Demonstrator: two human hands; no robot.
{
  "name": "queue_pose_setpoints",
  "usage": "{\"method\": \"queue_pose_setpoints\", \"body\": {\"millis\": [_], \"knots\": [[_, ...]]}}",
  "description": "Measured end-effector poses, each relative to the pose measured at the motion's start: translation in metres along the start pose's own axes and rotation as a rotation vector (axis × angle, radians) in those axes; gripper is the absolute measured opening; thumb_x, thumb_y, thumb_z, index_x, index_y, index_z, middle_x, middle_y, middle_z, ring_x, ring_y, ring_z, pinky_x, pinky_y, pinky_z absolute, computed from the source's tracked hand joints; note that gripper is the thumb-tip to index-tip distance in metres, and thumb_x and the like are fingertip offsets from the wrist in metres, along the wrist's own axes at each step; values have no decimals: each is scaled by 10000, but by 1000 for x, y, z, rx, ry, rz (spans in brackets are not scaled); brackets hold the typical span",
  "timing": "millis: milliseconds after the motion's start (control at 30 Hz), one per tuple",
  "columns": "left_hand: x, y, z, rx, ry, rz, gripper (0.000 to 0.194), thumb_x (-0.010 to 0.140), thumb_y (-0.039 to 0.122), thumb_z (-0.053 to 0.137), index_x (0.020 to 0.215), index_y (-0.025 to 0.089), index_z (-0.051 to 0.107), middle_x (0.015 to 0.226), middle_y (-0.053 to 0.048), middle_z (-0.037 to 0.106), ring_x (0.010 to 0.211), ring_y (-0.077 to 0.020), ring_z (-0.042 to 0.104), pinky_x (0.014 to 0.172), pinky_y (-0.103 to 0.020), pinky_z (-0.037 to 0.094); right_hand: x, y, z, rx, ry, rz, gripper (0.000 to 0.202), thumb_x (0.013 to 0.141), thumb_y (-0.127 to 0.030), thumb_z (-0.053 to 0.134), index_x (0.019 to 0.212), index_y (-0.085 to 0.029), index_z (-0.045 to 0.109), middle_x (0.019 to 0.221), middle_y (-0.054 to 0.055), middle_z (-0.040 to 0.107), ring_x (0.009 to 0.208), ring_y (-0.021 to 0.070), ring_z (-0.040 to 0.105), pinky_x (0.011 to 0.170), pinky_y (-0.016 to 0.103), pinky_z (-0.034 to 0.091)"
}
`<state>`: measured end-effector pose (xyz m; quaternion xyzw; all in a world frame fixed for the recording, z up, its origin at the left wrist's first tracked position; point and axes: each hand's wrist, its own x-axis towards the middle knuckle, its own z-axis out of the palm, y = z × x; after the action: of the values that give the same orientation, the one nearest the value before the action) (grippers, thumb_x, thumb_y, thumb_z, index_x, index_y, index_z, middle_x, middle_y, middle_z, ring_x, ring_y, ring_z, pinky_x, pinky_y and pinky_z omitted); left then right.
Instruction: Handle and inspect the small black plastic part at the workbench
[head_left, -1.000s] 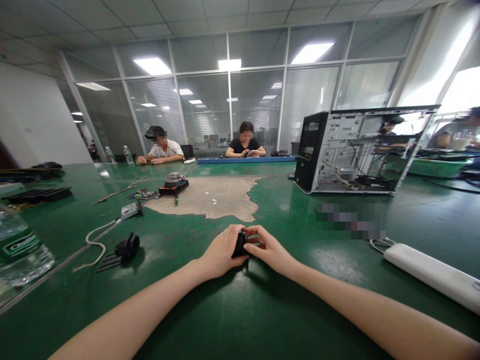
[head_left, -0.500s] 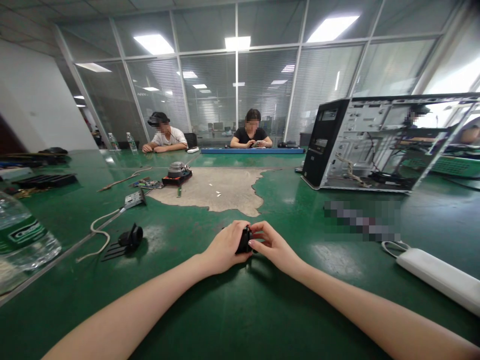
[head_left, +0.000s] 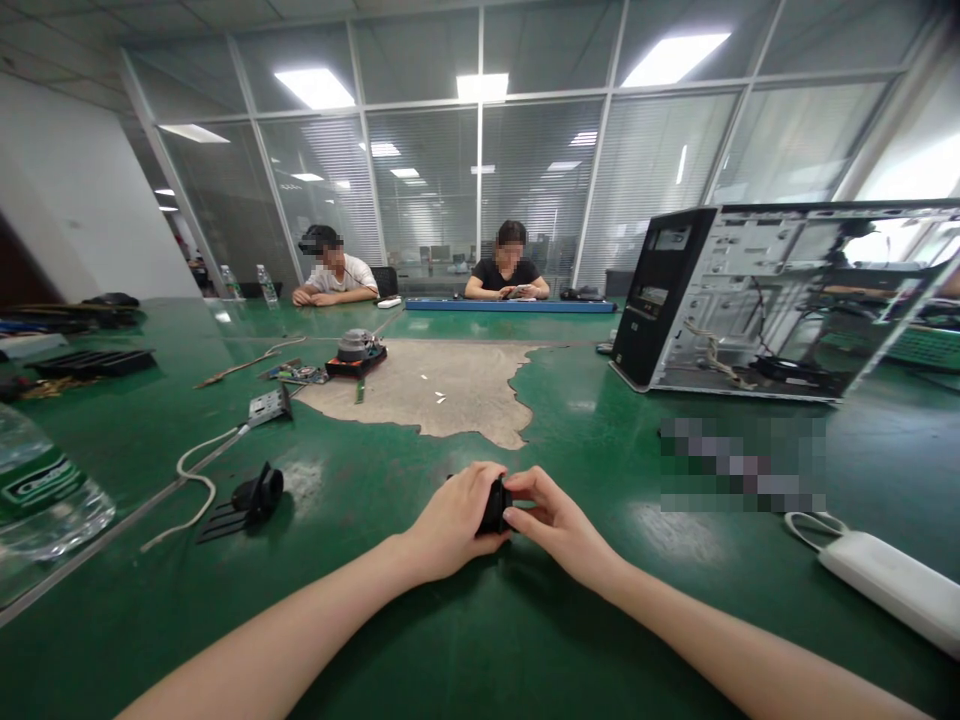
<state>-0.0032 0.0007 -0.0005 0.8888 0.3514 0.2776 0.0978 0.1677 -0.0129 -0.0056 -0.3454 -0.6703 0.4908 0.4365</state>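
Observation:
Low over the middle of the green table, my left hand (head_left: pixel 454 512) is wrapped around a small black part (head_left: pixel 493 510), whose far side is hidden by the fingers. My right hand (head_left: pixel 553 514) pinches the right end of the same part between thumb and fingertips. Its exact kind cannot be made out. To the left lies another black plastic piece (head_left: pixel 255 492) with a round end and several flat prongs, apart from both hands.
An open computer case (head_left: pixel 667 300) stands at the right, behind a white power strip (head_left: pixel 892 585) and a blurred patch. A water bottle (head_left: pixel 45 490), a metal bracket (head_left: pixel 268 405), a cable (head_left: pixel 196 478) and a heatsink fan (head_left: pixel 357 350) are leftward. Two people sit across the table (head_left: pixel 420 640).
The view has shifted slightly, so my hands and the table's near things appear a little lower. Both hands keep their hold on the black part.

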Motion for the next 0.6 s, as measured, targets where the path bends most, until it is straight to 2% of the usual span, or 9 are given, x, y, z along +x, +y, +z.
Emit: {"method": "queue_pose_setpoints", "body": {"millis": [233, 433, 600], "knots": [[1, -1, 0, 12, -5, -9, 575, 684, 236, 610, 1161, 210, 291, 1126, -81, 443, 1011, -237, 468, 843, -390, 412, 0, -4, 0, -61, 2, 30, 257, 762, -270, 555, 986, -218, 442, 1004, 41, 504, 957, 169, 521, 803, 327, 476], [-1, -1, 0, 23, -13, -1, 604, 671, 223, 617, 1172, 209, 280, 1144, -87, 431, 1028, -243, 459, 852, -396, 405, -1, 0, 0, -69, -8, -67, 229, 740, -239, 580, 938, -228, 465, 974, 24, 481, 980, 175, 505, 764, 298, 482], [-1, 0, 0, 25, -5, -11, 564, 692, 253, 608, 1157, 201, 293, 1138, -89, 435, 1016, -240, 465, 846, -389, 407, -1, 0, 0, -49, 8, -22, 186, 765, -263, 550, 921, -219, 459, 955, 25, 493, 928, 164, 526, 752, 301, 485]]}}
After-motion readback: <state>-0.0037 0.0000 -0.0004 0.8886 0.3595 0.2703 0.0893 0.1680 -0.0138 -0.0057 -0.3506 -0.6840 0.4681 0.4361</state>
